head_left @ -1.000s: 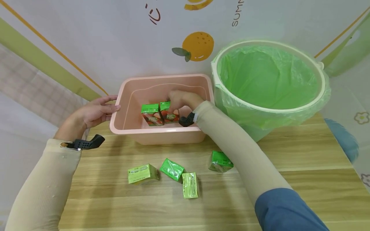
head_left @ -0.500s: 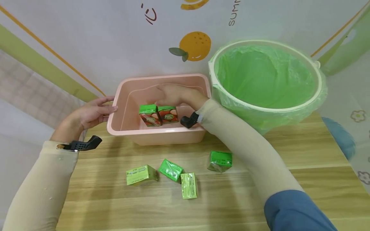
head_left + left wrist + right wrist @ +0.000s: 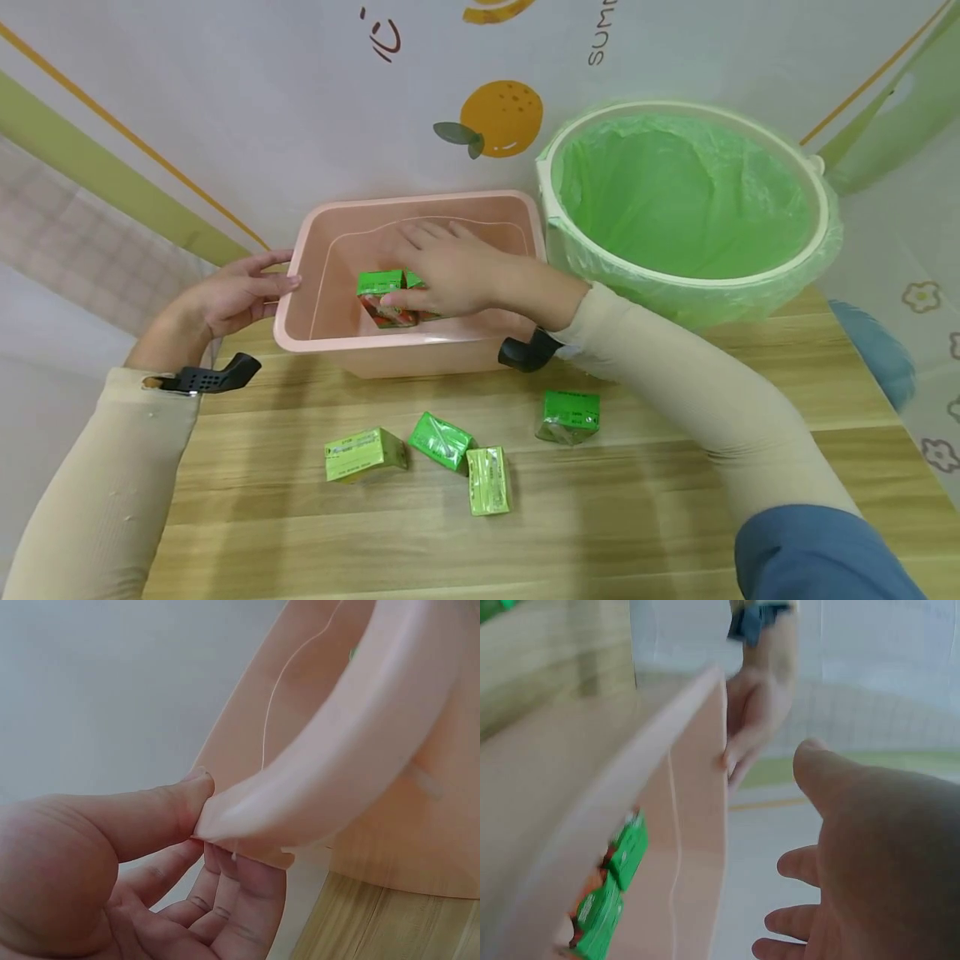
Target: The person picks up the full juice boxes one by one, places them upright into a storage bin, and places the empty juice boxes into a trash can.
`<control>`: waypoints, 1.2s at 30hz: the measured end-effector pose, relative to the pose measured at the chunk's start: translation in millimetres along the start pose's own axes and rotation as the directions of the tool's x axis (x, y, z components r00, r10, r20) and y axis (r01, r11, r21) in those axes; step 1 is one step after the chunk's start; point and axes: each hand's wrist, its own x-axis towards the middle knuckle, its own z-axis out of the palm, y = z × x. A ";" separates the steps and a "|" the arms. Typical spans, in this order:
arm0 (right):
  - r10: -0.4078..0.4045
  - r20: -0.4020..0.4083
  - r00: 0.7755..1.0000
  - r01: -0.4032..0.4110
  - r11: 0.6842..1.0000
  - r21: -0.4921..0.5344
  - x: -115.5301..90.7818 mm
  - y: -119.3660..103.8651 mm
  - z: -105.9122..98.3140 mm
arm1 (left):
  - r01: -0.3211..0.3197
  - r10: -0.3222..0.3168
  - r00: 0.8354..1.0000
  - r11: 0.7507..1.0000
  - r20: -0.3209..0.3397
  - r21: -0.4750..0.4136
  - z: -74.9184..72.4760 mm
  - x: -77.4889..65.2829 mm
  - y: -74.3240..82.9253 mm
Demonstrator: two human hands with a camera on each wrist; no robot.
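Observation:
My left hand [image 3: 236, 298] pinches the left rim of a pink plastic tub [image 3: 420, 360], thumb on top and fingers underneath, as the left wrist view [image 3: 247, 907] shows the fingers. Over the tub, my right hand [image 3: 457, 271] is held with its fingers spread and nothing in them. Two small drink cartons with green tops and red fronts stand side by side in the tub: the left carton [image 3: 380, 282] shows well, while the right carton [image 3: 600, 916] is mostly behind my right hand in the head view.
On the wooden table [image 3: 300, 542] in front of the tub lie a pale green carton [image 3: 360, 454], a bright green carton [image 3: 441, 440], a narrow pale green carton [image 3: 488, 481] and a darker green carton [image 3: 570, 412]. A bin [image 3: 555, 200] with a green liner stands right of the tub.
My right hand has let go of the right carton in the tub, lifted, and spread its fingers; its forearm has swung right. My left hand stays on the rim.

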 end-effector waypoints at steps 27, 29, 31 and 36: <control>-0.246 -0.193 0.950 0.225 0.966 -0.126 -146.7 -3.6 31.0 | 0.007 -0.007 1.000 1.000 -0.015 -0.008 4.0 2.2 0.3; -0.224 -0.172 0.959 0.208 0.972 -0.107 -158.0 -0.8 34.1 | 0.007 -0.007 1.000 1.000 -0.017 -0.008 4.0 2.7 0.2; -0.201 -0.151 0.968 0.191 0.978 -0.080 -168.7 2.4 36.2 | 0.008 -0.008 1.000 1.000 -0.019 -0.006 3.8 3.2 0.2; -0.188 -0.147 0.971 0.190 0.982 0.002 -191.1 13.9 38.7 | 0.004 -0.004 1.000 1.000 -0.020 -0.005 3.6 4.6 0.0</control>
